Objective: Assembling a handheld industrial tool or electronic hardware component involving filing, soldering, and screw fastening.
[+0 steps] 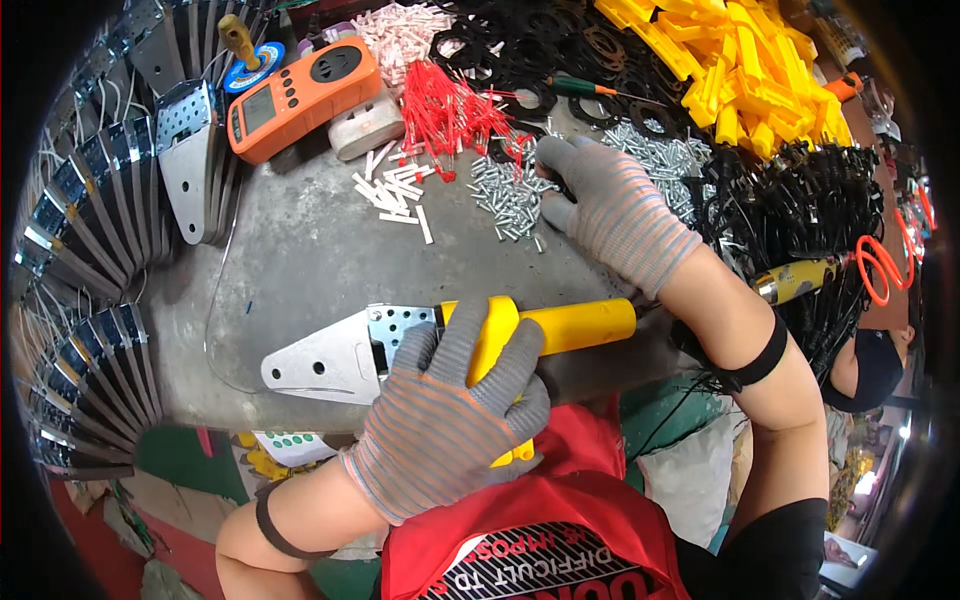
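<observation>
My left hand point(435, 430), in a grey striped glove, is wrapped round the yellow housing of a pipe welding iron point(585, 326). The iron lies across the near side of the bench, its flat grey tapered heating plate point(335, 362) pointing left. A perforated metal guard point(402, 328) joins plate and handle. Farther right, my gloved right hand point(620, 210) reaches over a pile of small silver screws point(508, 195). Its thumb and forefinger are apart at the pile's edge, and no screw shows between them. More screws point(655, 150) lie beyond that hand.
Rows of similar plates point(90, 210) line the left side. An orange meter point(305, 95), red-wired parts point(450, 115), white sleeves point(390, 190), black rings point(590, 50) and a screwdriver point(580, 86) lie at the back. Yellow shells point(750, 75), black cables point(790, 205) and a power screwdriver point(800, 280) are right.
</observation>
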Available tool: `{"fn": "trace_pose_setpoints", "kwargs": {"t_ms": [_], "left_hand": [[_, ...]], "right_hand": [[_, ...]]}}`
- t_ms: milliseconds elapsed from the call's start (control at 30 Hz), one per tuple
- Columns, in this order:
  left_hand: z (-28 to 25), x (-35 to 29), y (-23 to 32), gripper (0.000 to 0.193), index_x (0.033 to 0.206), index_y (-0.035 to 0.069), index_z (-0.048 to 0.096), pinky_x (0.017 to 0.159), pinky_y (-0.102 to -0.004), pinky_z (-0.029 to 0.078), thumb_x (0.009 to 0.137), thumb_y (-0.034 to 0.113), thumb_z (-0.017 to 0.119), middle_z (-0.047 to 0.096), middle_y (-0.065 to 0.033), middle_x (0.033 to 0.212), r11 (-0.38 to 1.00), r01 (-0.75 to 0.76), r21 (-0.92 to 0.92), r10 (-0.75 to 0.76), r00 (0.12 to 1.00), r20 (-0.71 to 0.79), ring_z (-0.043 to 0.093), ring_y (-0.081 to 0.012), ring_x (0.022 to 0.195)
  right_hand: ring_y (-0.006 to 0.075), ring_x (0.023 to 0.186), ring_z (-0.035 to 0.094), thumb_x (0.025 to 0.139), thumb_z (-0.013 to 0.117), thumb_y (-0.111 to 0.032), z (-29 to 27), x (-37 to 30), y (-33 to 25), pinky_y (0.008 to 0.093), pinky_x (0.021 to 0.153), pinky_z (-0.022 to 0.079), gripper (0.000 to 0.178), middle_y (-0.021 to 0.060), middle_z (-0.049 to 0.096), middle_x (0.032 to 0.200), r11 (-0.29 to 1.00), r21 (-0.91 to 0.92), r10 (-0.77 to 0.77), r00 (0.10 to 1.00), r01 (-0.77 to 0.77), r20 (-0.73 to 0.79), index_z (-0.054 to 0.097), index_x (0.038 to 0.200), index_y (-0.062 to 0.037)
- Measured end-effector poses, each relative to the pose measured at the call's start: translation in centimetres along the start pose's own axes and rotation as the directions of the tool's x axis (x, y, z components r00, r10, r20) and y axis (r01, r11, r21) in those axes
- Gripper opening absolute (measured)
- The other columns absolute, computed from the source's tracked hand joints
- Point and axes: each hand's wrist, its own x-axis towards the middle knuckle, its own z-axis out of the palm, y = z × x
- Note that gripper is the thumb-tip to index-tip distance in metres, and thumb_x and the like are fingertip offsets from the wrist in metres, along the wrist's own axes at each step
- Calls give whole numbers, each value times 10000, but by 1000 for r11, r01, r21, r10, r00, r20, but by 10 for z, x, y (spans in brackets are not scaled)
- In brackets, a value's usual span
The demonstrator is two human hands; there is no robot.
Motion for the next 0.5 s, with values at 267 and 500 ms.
{"fn": "trace_pose_setpoints", "kwargs": {"t_ms": [267,500], "left_hand": [[13,-9,-5,420,1025,211,639,803,-552,463,671,425,710,514,-75,1334,1000,-4,-5,3,996,-86,471,-431,1231],[17,-17,7,430,1134,232,617,898,-563,427,727,357,676,518,-47,1356,999,9,52,-4,997,-83,469,-362,1258]], "right_hand": [[403,873,623,836,630,-214,-12,-7,15,429,793,508,228,204,665,899,934,343,111,994,-102,-6,659,979,-37],[67,651,601,846,681,-184,-18,-8,20,231,615,501,236,41,648,761,610,722,182,945,-326,273,660,973,14]]}}
